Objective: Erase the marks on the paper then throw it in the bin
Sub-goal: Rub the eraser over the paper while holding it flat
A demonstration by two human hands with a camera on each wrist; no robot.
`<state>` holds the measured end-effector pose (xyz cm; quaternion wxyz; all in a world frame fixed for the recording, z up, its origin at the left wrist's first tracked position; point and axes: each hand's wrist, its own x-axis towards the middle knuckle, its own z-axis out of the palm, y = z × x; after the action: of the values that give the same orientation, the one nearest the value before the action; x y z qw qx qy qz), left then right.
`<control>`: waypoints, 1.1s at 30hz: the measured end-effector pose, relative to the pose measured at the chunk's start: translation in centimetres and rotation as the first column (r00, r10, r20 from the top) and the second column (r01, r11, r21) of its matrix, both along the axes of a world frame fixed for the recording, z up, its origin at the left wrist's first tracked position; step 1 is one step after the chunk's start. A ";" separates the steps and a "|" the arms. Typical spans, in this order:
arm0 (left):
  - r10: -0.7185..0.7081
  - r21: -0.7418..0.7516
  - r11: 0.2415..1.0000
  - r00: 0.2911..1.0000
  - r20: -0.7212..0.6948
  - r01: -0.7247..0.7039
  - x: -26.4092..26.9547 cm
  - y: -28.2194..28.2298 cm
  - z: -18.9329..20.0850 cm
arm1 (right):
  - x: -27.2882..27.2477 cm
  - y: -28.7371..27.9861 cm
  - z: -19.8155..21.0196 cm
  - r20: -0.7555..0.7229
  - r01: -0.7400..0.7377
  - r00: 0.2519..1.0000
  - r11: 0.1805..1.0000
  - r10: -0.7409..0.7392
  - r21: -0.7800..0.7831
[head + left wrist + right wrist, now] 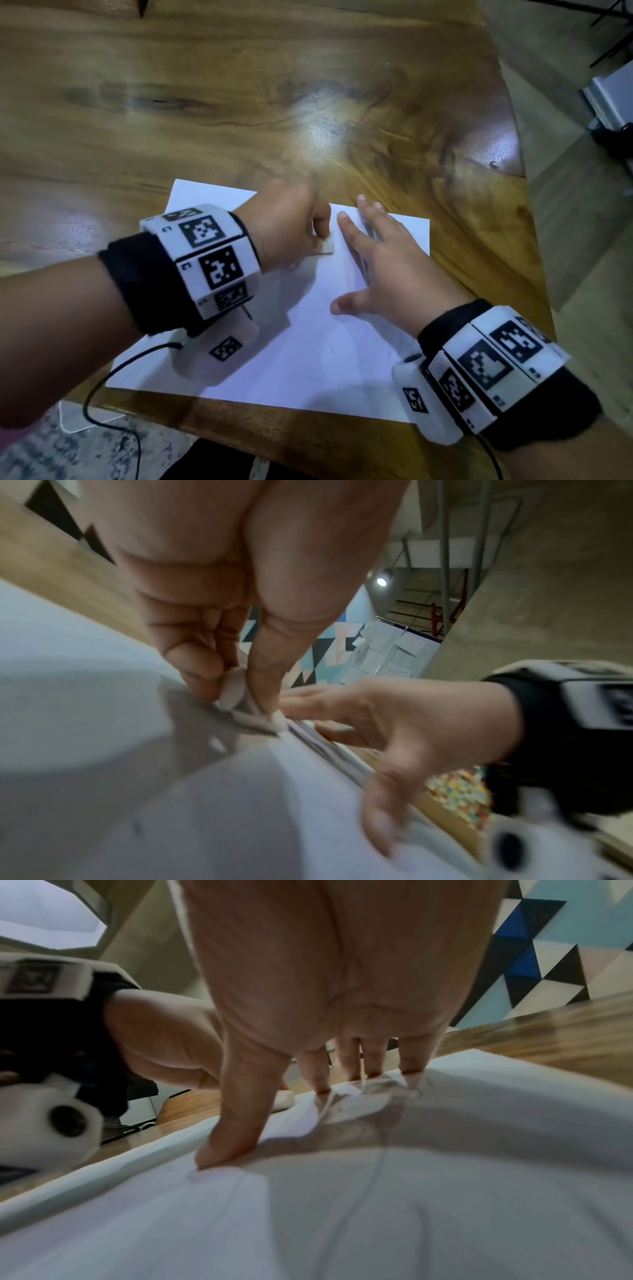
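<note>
— White paper (308, 342), one sheet, lies flat on the wooden worktop (239, 102), at the worktop's near edge. Confirm?

— Confirmed. One corner of the sheet reaches the near edge of the worktop. A short dark mark (322, 254) shows on the paper, just below the eraser.

— The eraser?

— Small and white (327, 244), pinched between the thumb and fingertips of the left hand (287, 226), fingers curled around it. Its lower end touches the paper at the sheet's far part. The left wrist view shows the same pinch (236, 691), though blurred.

— The right hand?

— The right hand (373, 260) lies on the paper just to the right of the eraser, fingers straight and spread, holding nothing. The thumb (232, 1123) and fingertips press the sheet, and the paper wrinkles under them at its far edge.

— Anything else on record?

— Each wrist carries a black band with white marker blocks (209, 253). A black cable (113, 377) runs from the left wrist unit across the near corner of the paper and off the worktop edge.
</note>
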<state>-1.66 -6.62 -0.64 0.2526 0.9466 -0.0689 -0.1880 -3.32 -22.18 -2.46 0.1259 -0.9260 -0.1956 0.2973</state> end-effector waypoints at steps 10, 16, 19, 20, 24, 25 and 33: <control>-0.062 0.001 0.998 0.998 -0.015 0.062 -0.3 -0.1 -0.4 | 0.0 -0.1 -0.2 -0.001 0.002 1.000 1.000 -0.002 0.019; 0.088 -0.005 0.996 0.991 0.096 -0.088 2.0 -0.4 -0.2 | 0.0 -0.2 -0.4 0.019 -0.011 1.000 1.000 0.011 0.014; -0.071 -0.022 0.997 0.996 0.053 0.072 -0.8 -0.1 -0.7 | 0.0 -0.2 -0.4 0.020 0.005 1.000 1.000 -0.005 0.021; -0.149 -0.018 0.989 0.988 0.037 0.150 -2.3 0.0 -0.8 | 0.1 -0.2 -0.4 0.018 0.005 1.000 1.000 -0.005 0.021; -0.206 -0.003 0.978 0.978 0.019 0.206 -3.5 0.6 -1.1 | 0.0 -0.2 -0.3 0.014 -0.005 1.000 1.000 0.004 0.024; -0.170 0.012 0.985 0.985 0.030 0.170 -2.6 0.5 -1.0 | 0.0 -0.1 -0.3 0.013 -0.003 1.000 1.000 0.002 0.024; -0.115 -0.052 0.991 0.990 0.079 0.120 -3.3 1.0 -1.1 | 0.1 -0.1 -0.4 0.026 -0.011 1.000 1.000 0.011 -0.011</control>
<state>-4.99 -5.65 -1.71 0.2649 0.9399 -0.1393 -0.1645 -3.26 -22.32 -2.89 0.1168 -0.9293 -0.2009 0.2870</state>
